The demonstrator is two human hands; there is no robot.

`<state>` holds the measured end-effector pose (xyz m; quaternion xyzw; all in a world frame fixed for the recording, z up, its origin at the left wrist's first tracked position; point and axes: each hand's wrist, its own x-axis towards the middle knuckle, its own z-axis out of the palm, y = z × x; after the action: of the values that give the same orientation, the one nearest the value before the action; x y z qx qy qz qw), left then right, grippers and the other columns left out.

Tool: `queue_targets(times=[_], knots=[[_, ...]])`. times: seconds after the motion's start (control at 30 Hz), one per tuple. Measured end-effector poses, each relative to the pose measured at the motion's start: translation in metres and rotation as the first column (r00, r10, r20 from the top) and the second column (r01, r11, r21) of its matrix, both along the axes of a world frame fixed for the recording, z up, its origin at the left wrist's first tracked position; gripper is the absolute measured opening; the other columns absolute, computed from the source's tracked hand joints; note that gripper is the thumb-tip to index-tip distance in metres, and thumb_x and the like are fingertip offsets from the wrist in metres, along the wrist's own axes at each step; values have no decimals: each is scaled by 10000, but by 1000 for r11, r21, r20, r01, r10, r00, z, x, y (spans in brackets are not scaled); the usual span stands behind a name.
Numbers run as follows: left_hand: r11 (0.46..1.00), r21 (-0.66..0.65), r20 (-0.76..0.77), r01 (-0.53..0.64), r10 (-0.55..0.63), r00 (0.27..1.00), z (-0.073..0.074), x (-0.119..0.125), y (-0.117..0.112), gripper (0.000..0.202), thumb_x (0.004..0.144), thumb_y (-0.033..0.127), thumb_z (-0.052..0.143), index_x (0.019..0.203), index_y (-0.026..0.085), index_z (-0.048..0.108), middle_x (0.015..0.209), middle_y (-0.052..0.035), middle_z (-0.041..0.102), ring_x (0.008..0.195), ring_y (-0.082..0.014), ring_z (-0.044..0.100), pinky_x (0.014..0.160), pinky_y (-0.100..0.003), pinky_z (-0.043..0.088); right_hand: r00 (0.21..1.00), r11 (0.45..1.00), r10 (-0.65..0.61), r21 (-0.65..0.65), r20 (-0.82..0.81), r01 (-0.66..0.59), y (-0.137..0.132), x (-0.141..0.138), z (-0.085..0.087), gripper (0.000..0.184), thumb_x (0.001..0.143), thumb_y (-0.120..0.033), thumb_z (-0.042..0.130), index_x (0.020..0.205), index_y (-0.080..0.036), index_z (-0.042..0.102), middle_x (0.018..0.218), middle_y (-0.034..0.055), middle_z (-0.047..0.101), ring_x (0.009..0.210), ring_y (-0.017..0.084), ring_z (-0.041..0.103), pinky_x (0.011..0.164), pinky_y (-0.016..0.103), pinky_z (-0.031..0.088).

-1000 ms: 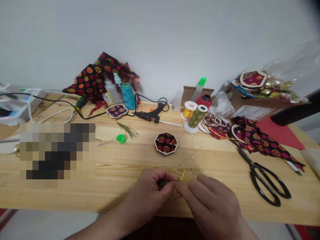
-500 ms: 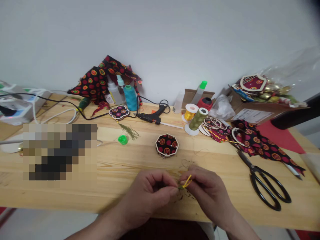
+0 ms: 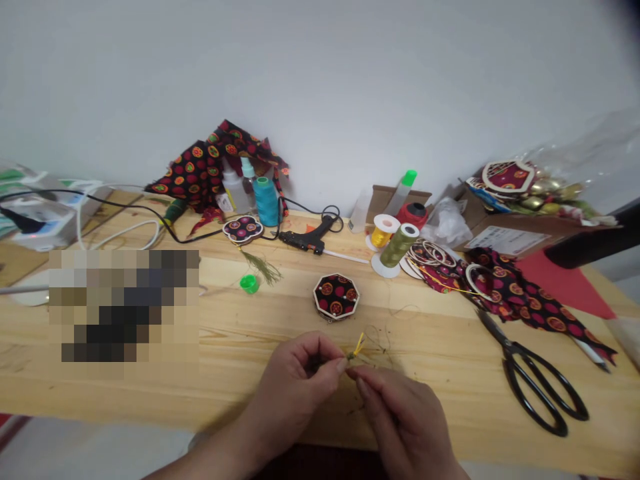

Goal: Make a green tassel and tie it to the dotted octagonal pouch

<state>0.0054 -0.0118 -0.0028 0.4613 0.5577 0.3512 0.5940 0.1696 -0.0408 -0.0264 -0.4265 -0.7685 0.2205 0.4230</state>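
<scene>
My left hand (image 3: 295, 387) is closed in a pinch over the near edge of the table, on a small knotted bit of green and yellow thread (image 3: 359, 345). The yellow ends stick up above the fingertips. Close on its right, my right hand (image 3: 407, 417) has thumb and forefinger pressed together; what lies between them is too small to make out. Beyond both hands lies an octagonal fabric-covered piece (image 3: 337, 297) with a pale rim and small white beads. Fine dark thread bits (image 3: 377, 339) are scattered between it and my hands.
Large black-handled scissors (image 3: 533, 377) lie at the right. Thread spools (image 3: 399, 245), a glue gun (image 3: 305, 240) and a teal thread cone (image 3: 267, 202) stand or lie toward the wall. A green cap (image 3: 249, 284) sits left of centre. A cardboard box (image 3: 505, 230) stands at the back right.
My right hand has moved down, away from the yellow ends, its fingers now below the knot. My left hand keeps its pinch. The view has shifted slightly.
</scene>
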Motion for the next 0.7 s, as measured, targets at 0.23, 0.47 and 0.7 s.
queue_targets(times=[0.23,0.47,0.7], knots=[[1000,22,-43,-7,7,999,-2,3,0,121,687,282,605,611,188,611,555,52,521,545,-116,430,525,-219,350,1000,999,-1,44,31,0,1,-1,3,197,868,-74,491,965,-174,630,712,36,715,591,147,683,556,216,542],[998,53,-93,-43,48,994,-2,3,0,109,679,273,607,601,198,622,552,46,560,545,-126,480,531,-223,392,998,999,9,41,64,-12,2,0,6,210,905,-119,447,938,-187,642,687,27,709,553,136,662,525,208,519],[996,89,-160,-21,35,986,-1,4,3,127,715,253,599,606,191,621,543,46,570,539,-129,504,532,-226,405,991,999,26,25,130,-29,2,-1,7,210,877,-83,439,844,-169,629,601,17,637,488,134,587,463,226,425]])
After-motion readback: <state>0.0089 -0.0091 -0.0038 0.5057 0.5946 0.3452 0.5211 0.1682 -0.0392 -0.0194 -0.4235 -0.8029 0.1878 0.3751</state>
